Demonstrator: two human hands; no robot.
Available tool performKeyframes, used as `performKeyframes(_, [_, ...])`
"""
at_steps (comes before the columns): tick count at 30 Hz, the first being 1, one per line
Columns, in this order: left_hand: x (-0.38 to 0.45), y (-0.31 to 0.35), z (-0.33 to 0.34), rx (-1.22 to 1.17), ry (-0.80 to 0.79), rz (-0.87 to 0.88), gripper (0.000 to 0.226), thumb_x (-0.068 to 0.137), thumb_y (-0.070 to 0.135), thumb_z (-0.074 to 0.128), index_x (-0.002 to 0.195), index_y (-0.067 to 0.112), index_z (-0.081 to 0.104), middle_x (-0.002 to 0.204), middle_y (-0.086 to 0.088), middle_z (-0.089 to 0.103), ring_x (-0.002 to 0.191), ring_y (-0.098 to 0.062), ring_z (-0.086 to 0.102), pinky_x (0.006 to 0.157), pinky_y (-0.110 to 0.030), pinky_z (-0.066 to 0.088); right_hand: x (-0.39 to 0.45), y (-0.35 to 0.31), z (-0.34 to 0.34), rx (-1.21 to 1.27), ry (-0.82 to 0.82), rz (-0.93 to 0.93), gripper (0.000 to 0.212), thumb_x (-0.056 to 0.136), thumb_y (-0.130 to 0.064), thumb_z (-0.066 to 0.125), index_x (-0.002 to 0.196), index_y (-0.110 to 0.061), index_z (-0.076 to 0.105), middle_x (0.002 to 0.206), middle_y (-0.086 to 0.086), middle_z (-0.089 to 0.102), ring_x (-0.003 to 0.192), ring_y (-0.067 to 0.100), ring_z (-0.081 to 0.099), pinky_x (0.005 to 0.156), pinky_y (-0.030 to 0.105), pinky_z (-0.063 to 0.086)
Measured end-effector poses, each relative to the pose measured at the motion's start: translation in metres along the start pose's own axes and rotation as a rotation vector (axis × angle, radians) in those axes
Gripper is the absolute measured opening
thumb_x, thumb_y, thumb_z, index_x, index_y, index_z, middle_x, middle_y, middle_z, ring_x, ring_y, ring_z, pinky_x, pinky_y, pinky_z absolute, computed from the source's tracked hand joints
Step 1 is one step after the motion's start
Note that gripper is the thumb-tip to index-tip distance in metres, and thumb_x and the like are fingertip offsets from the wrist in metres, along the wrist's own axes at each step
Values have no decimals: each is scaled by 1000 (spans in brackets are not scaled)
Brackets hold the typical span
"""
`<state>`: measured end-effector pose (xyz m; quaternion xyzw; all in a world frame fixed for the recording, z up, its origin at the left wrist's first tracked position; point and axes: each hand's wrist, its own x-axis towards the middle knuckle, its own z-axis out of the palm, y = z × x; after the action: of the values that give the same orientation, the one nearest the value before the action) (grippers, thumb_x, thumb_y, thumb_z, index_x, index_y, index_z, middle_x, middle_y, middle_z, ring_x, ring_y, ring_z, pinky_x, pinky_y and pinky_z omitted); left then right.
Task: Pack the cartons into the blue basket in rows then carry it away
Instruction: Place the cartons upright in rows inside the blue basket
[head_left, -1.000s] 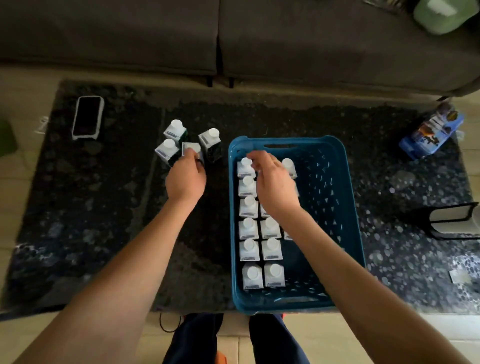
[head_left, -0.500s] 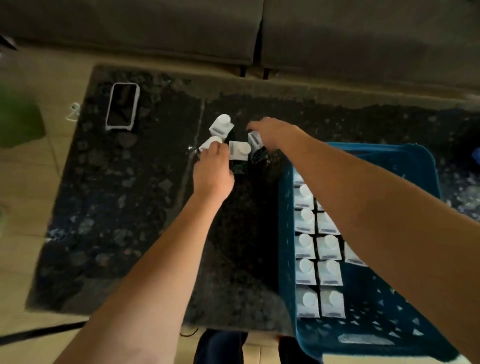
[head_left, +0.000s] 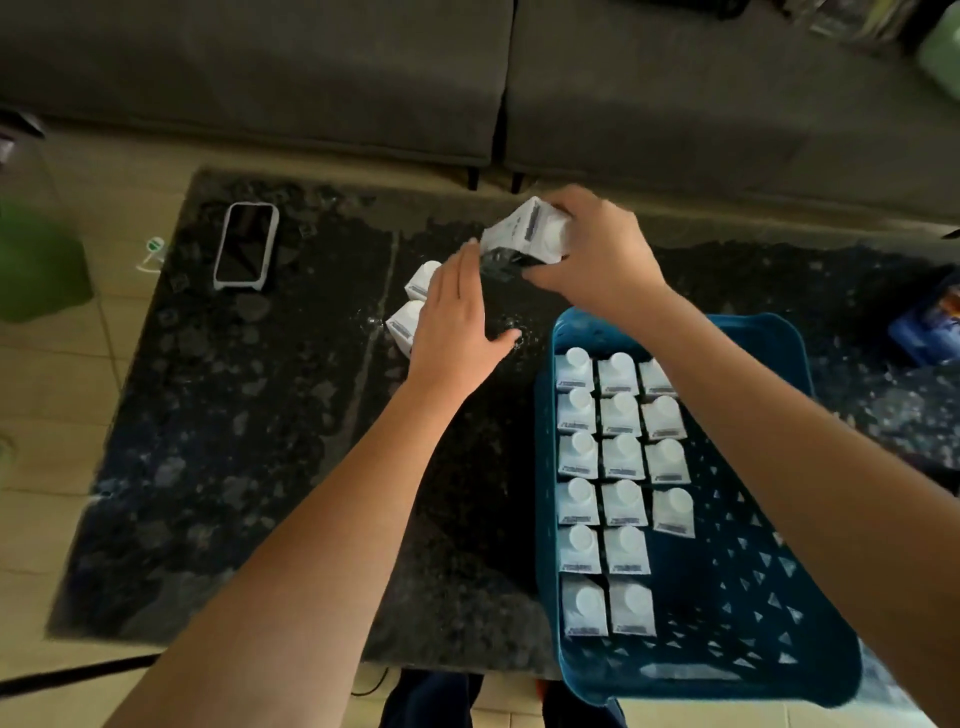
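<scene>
Right hand (head_left: 597, 254) gripping small white cartons with dark lower sides (head_left: 524, 236), lifted and tilted above the dark speckled stone surface (head_left: 234, 441); seemingly two pressed together, count uncertain. Left hand (head_left: 457, 317) flat, fingers straight, reaching over two more white cartons (head_left: 413, 306) standing on the surface, fingertips near the lifted cartons; holding nothing visible.

Blue plastic basket with perforated walls (head_left: 779, 597) just right of the hands, near the front edge of the surface. Inside, upright cartons in rows (head_left: 618, 452): two full columns, third part-filled, right side vacant.

Likely light, stiff-walled, slightly slick; firm pinch across flat sides low on the body, not by the round cap. Squeezing two together risks one slipping.

White-cased phone (head_left: 245, 244) far left. Grey sofa (head_left: 311, 78) beyond.
</scene>
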<state>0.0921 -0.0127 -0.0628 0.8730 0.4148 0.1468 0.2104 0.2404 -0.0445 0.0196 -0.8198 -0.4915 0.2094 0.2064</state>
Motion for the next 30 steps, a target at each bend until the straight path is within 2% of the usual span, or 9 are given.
performKeyframes(4, [7,57,-12,-249,78,2,70,72,37,77,129,10,47,122,-6,58,117,-21,52,98,-37,46,-58,-3,-44,163,145,106,45,67,-43,78,100,-19,58,84,-13,61,72,4,59,57,18,47])
performKeyframes(6, [4,88,-18,-346,40,9,51,72,35,75,115,18,52,106,4,63,101,-14,59,82,-38,52,-87,3,-62,154,205,191,46,67,-51,75,95,-19,56,79,-12,60,67,3,58,53,23,49])
performKeyframes(9, [-7,123,-19,-313,-116,200,47,74,40,71,112,22,52,105,8,63,99,-12,59,82,-35,51,-130,26,-86,60,271,315,49,67,-60,71,89,-20,53,75,-11,57,62,6,55,50,27,45])
performKeyframes(11, [-13,136,-11,-207,-269,359,59,74,51,69,120,19,51,121,2,59,119,-15,51,99,-36,43,-160,47,-98,28,295,406,52,66,-62,68,88,-17,53,77,-5,59,63,11,55,51,29,44])
performKeyframes(14, [-21,132,15,183,-425,463,90,79,60,60,148,16,23,157,-2,18,147,-18,2,120,-44,0,-204,76,-102,4,230,542,54,69,-61,67,90,-14,53,82,1,60,68,17,53,55,30,39])
performKeyframes(18, [-36,110,40,392,-261,143,91,87,30,61,151,15,-3,160,-9,-3,146,-27,-12,114,-50,-8,-249,105,-89,-15,102,676,56,70,-58,69,98,-11,54,87,3,61,74,21,55,61,31,41])
performKeyframes(22, [-44,93,49,95,-175,-311,97,85,22,66,150,7,-4,157,-20,3,146,-35,2,119,-47,9,-278,117,-57,11,-20,783,55,72,-56,69,99,-14,47,86,3,55,74,23,53,62,30,41])
performKeyframes(26, [-52,81,65,-93,-176,-602,70,95,26,52,148,1,15,152,-21,24,141,-37,21,115,-47,24,-287,127,-21,49,-181,808,52,76,-44,72,99,-16,35,83,2,51,74,25,54,59,32,43])
performKeyframes(30, [-56,84,73,-153,-146,-611,39,98,26,42,127,-1,45,128,-21,51,118,-37,50,92,-48,45,-283,147,-3,-60,-333,677,43,80,-14,70,110,-18,40,88,5,58,77,26,60,62,35,51])
